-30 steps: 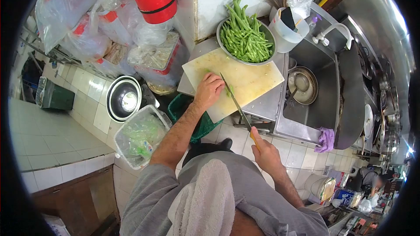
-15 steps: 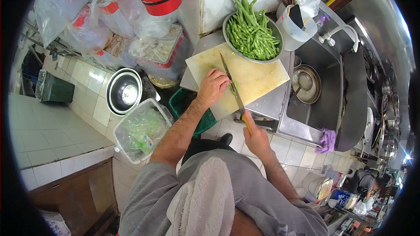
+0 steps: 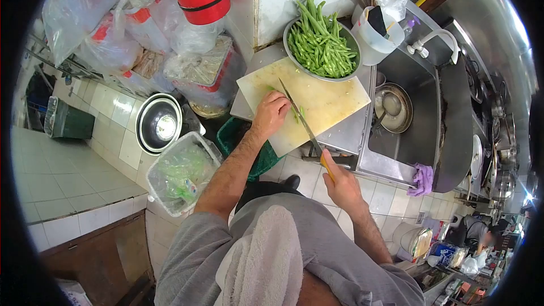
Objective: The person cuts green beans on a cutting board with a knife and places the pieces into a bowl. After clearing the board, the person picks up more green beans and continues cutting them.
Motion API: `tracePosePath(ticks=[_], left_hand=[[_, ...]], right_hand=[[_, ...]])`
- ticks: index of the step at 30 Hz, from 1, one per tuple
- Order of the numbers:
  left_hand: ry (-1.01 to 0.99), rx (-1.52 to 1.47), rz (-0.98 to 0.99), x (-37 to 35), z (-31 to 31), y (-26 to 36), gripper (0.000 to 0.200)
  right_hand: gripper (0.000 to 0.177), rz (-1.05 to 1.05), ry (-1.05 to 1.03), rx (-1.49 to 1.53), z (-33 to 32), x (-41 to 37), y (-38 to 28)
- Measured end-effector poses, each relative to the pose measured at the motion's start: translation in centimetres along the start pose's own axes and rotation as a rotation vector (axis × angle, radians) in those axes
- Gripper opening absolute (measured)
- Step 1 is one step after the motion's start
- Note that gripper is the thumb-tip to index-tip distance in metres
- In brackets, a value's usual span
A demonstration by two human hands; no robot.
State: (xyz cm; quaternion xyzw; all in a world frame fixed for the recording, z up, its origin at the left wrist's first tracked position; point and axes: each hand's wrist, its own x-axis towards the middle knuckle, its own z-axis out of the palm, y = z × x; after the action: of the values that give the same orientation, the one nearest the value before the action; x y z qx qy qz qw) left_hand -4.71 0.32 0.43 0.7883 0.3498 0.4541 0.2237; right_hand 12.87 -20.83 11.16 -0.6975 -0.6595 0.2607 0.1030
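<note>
Fingers curled, my left hand (image 3: pixel 272 112) rests on the pale cutting board (image 3: pixel 334 102), pressed on green bean pieces that show at its edges. My right hand (image 3: pixel 340 182) is wrapped round the yellow handle of a long knife (image 3: pixel 300 116). The blade lies across the board, just right of my left fingertips. A few cut green pieces (image 3: pixel 300 112) lie beside the blade. At the board's far edge, a metal bowl (image 3: pixel 362 51) is heaped with green beans (image 3: pixel 322 45).
The sink (image 3: pixel 416 136) on the right holds a pan (image 3: pixel 395 107). A white tub (image 3: pixel 377 39) stands behind the bowl. Bins (image 3: pixel 184 175) and steel bowls (image 3: pixel 160 124) are at left. A person (image 3: pixel 479 232) is in the far lower right.
My right hand has moved slightly right and down, drawing the knife back a little. The camera view has shifted slightly. My left hand stays on the board.
</note>
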Motion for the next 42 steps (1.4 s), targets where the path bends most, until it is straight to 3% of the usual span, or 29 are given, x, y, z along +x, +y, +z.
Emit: tracePosePath(ticks=[8, 11, 14, 17, 20, 24, 30, 32, 35, 42], left_hand=[[0.030, -0.009, 0.021, 0.0, 0.2, -0.3, 0.008], [0.040, -0.015, 0.025, 0.0, 0.0, -0.1, 0.008], [0.025, -0.017, 0.022, 0.1, 0.0, 0.2, 0.008], [0.001, -0.038, -0.060, 0.2, 0.0, 0.3, 0.010], [0.113, 0.082, -0.091, 0.0, 0.5, 0.1, 0.014], [0.054, 0.110, -0.037, 0.2, 0.4, -0.4, 0.017], [-0.049, 0.052, 0.015, 0.3, 0.1, -0.8, 0.018], [-0.043, 0.044, -0.013, 0.3, 0.2, -0.7, 0.018], [-0.043, 0.064, 0.004, 0.3, 0.1, -0.7, 0.018], [-0.041, 0.034, -0.023, 0.2, 0.3, -0.6, 0.018]], right_hand=[[0.069, 0.010, -0.038, 0.021, -0.4, -2.5, 0.1], [0.068, -0.074, 0.075, 0.080, 1.6, -0.3, 0.7], [0.069, 0.095, -0.050, 0.097, 2.6, 4.8, -0.7], [0.070, 0.035, 0.012, 0.145, 2.4, 5.8, -0.3], [0.070, 0.025, 0.002, 0.122, 2.0, 4.6, 1.2], [0.070, 0.018, -0.013, 0.040, 1.0, 3.6, 1.8], [0.069, 0.076, -0.037, 0.191, 1.3, 4.8, 1.2], [0.069, -0.117, 0.097, 0.143, 1.6, 3.8, 1.4], [0.068, -0.132, 0.120, 0.144, 1.3, 2.4, 0.9], [0.069, -0.028, 0.021, 0.049, 0.5, 0.4, 0.0]])
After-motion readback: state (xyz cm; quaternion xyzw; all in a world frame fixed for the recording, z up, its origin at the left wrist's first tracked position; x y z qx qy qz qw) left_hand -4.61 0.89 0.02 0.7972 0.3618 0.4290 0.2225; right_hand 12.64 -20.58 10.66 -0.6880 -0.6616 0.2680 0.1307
